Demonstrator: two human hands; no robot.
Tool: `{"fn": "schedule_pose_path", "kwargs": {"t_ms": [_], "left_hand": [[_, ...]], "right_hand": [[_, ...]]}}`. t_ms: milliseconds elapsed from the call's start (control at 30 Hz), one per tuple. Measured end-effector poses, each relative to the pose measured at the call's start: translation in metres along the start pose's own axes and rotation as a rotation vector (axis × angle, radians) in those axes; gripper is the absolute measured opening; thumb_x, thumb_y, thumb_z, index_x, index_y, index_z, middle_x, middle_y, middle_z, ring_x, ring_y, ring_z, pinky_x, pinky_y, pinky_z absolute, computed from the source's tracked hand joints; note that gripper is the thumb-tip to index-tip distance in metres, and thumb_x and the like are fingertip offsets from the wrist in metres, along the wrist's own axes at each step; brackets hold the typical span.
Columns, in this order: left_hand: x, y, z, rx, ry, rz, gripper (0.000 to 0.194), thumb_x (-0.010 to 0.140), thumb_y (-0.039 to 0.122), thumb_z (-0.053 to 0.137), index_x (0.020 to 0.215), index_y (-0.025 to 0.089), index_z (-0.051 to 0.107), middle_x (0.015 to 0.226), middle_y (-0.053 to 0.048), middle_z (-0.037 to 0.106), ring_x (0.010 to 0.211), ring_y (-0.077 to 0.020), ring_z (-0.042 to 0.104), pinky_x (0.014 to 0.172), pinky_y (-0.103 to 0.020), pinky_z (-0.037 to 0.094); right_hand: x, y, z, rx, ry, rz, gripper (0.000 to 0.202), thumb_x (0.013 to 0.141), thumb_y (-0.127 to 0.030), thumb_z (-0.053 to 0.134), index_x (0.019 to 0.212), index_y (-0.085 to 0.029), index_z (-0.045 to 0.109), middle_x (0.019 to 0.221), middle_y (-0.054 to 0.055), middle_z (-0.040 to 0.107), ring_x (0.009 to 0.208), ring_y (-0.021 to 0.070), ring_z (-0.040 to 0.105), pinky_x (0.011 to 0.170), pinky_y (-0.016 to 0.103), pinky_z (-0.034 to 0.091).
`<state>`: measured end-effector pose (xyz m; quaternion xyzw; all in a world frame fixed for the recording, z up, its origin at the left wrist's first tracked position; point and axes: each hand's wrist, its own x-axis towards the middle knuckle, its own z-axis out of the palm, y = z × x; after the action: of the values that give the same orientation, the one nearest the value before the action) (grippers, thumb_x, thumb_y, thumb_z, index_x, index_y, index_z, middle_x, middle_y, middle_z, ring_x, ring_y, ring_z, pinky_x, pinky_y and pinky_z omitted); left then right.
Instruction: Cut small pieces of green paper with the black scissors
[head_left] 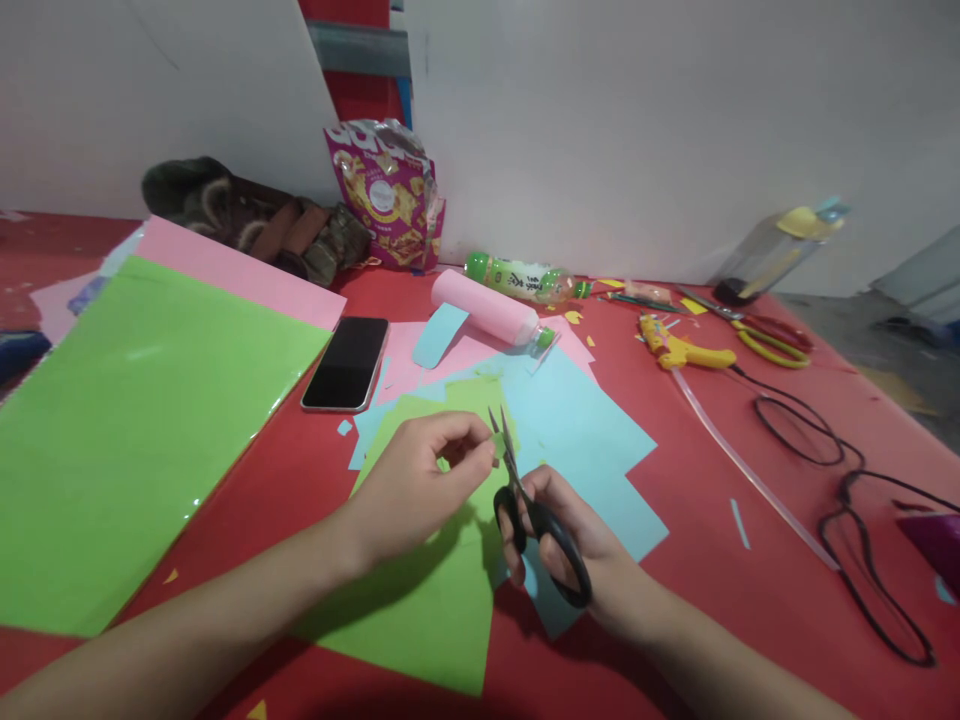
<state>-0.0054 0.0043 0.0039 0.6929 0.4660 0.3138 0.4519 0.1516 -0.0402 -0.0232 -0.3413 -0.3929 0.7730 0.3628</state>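
Observation:
In the middle of the head view, my left hand (427, 480) pinches a small green paper piece (499, 445) between thumb and fingers. My right hand (566, 520) has its fingers through the black handles of a pair of scissors (513, 470). The blades are parted and point away from me, right beside the green piece. Whether they touch it I cannot tell. Below both hands lie a green paper sheet (427, 620) and light blue paper (600, 430).
A phone (346, 364) and stacked green paper (150, 430) lie left. Behind are a pink-wrapped bottle (487, 308), a green-labelled bottle (521, 278) and a snack bag (386, 195). To the right are a yellow glue gun (682, 350) with a looping cord and red-yellow scissors (772, 338).

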Motion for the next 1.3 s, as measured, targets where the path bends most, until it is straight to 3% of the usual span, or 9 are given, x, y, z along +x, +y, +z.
{"fn": "schedule_pose_path", "kwargs": {"t_ms": [700, 967, 1300], "left_hand": [[0.005, 0.001, -0.016, 0.151, -0.136, -0.031, 0.017, 0.071, 0.022, 0.041, 0.056, 0.017, 0.046, 0.056, 0.003, 0.044, 0.055, -0.0101, 0.042, 0.050, -0.020, 0.033], [0.008, 0.005, -0.025, 0.250, -0.260, -0.070, 0.017, 0.072, 0.020, 0.040, 0.056, 0.016, 0.041, 0.055, 0.004, 0.039, 0.055, -0.0088, 0.038, 0.050, -0.018, 0.031], [0.010, 0.006, -0.029, 0.283, -0.284, -0.101, 0.018, 0.071, 0.021, 0.040, 0.054, 0.016, 0.039, 0.052, 0.005, 0.035, 0.051, -0.0082, 0.034, 0.048, -0.018, 0.027]], "right_hand": [[0.000, 0.002, -0.003, -0.059, -0.004, 0.047, 0.046, 0.058, -0.051, 0.066, 0.074, -0.021, 0.035, 0.064, -0.007, 0.046, 0.045, 0.0034, 0.041, 0.046, 0.019, 0.029], [0.001, 0.006, -0.005, -0.069, 0.002, 0.043, 0.047, 0.056, -0.050, 0.067, 0.074, -0.020, 0.036, 0.062, -0.007, 0.048, 0.045, 0.0031, 0.044, 0.042, 0.016, 0.031], [0.001, 0.007, -0.006, -0.102, 0.036, 0.065, 0.047, 0.055, -0.050, 0.067, 0.073, -0.020, 0.036, 0.059, -0.008, 0.048, 0.042, 0.0024, 0.043, 0.041, 0.016, 0.031]]}}
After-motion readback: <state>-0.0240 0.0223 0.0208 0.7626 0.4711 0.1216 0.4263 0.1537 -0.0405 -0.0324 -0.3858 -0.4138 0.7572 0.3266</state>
